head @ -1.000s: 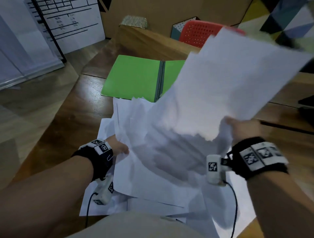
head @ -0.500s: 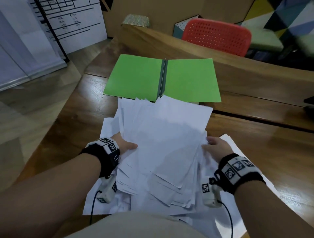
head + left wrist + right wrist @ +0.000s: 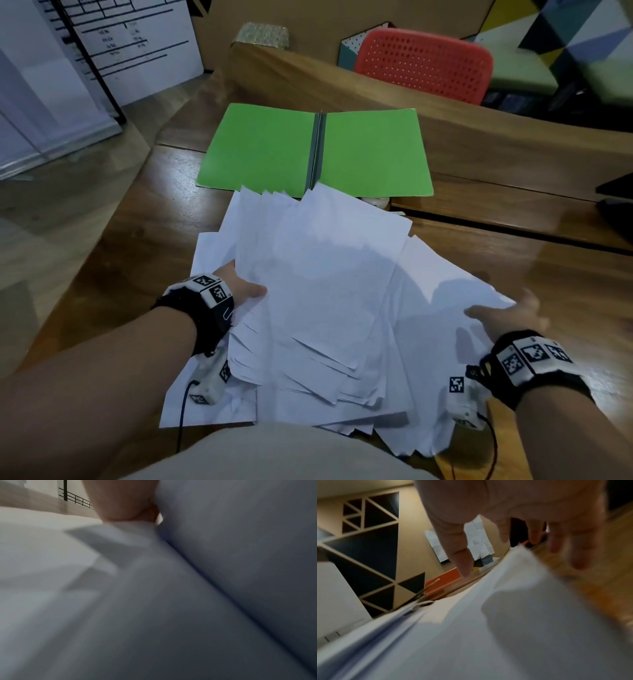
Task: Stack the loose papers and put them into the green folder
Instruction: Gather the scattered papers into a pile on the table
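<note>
The green folder (image 3: 315, 150) is observed lying open and flat on the wooden counter (image 3: 534, 274), spine toward the person, its near edge just overlapped by the far corners of the loose papers (image 3: 318, 291). The papers are found in an uneven, fanned pile on the counter directly in front of the person, with several single sheets spread beneath and to the right of the pile. The left hand (image 3: 239, 287) is placed at the left edge of the pile, thumb laid on the top sheet; the remaining fingers are hidden under the paper, so their state cannot be told, though a grip on the pile is indicated. The right hand (image 3: 507, 315) is held over the right corner of the outermost sheet, its fingers (image 3: 464, 561) spread wide and extended, nothing being grasped. A red perforated chair (image 3: 424, 65) is noted beyond the counter. The left wrist view is blurred and filled with paper.
</note>
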Action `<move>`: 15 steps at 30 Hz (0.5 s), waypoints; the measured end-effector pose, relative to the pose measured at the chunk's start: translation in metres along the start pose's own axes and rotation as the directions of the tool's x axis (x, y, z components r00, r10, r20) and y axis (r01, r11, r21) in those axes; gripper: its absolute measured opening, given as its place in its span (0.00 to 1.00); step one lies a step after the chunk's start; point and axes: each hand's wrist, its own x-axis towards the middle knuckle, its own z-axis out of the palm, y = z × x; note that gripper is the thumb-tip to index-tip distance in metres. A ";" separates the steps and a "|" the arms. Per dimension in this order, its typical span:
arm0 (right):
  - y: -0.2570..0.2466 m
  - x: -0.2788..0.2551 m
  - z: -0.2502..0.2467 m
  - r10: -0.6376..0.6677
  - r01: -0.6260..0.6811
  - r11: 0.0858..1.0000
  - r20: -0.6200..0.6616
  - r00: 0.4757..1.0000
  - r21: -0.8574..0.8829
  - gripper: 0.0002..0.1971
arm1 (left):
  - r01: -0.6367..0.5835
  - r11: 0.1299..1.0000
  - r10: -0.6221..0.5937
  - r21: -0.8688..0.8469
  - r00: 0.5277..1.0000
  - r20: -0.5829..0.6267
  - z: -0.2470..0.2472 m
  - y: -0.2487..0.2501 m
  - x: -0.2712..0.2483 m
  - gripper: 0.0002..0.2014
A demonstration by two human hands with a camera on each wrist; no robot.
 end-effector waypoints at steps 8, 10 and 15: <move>0.007 -0.008 0.017 0.102 -0.120 0.991 0.247 0.964 0.058 0.27 | 0.004 0.999 -0.004 -0.036 1.000 0.008 0.001 -0.007 0.008 0.31; 0.004 -0.012 0.019 0.061 -0.100 0.986 0.263 0.963 0.136 0.23 | 0.009 0.999 -0.009 -0.033 1.000 0.010 0.001 -0.008 0.007 0.31; -0.030 -0.032 -0.007 -0.237 0.237 0.969 -0.002 0.971 0.069 0.23 | 0.002 1.000 -0.002 0.000 1.000 0.001 0.001 -0.011 0.007 0.34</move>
